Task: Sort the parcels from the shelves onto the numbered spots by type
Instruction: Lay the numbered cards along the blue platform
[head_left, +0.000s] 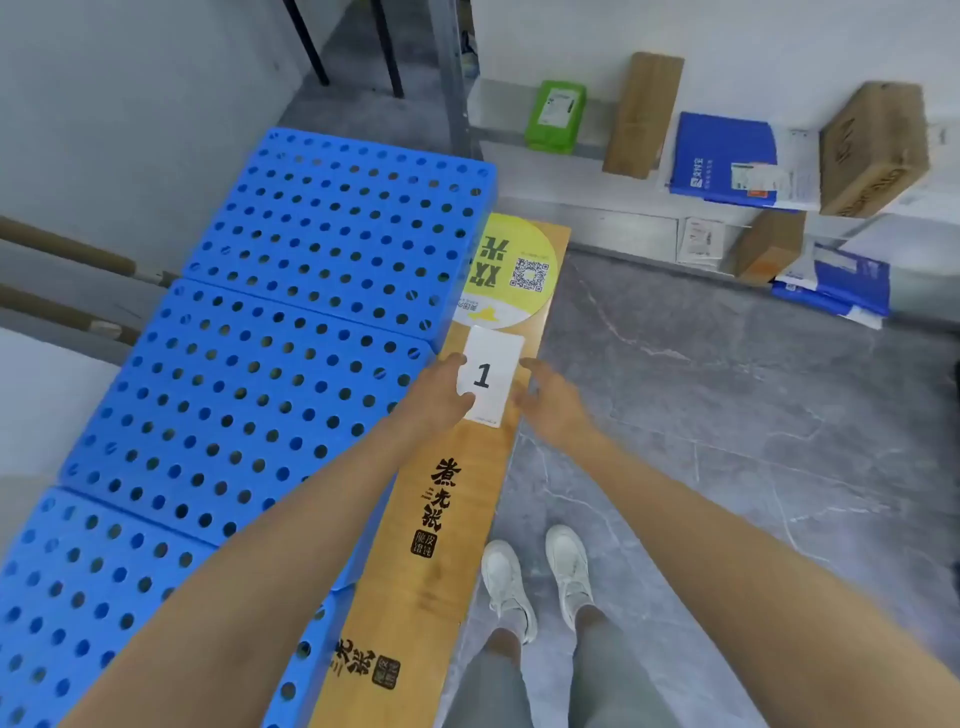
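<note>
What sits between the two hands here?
Head view: the card marked 1, over the board; the left hand pinches its edge, the right hand is beside it.

White card (491, 374) reads "1"; yellow sticker (511, 270) carries a QR code

Perforated blue plastic panels (291, 312), smooth; varnished wooden board (447, 525), printed black; matt white paper card (491, 374); brown cardboard boxes (872, 150); glossy grey marbled floor (727, 415).
</note>
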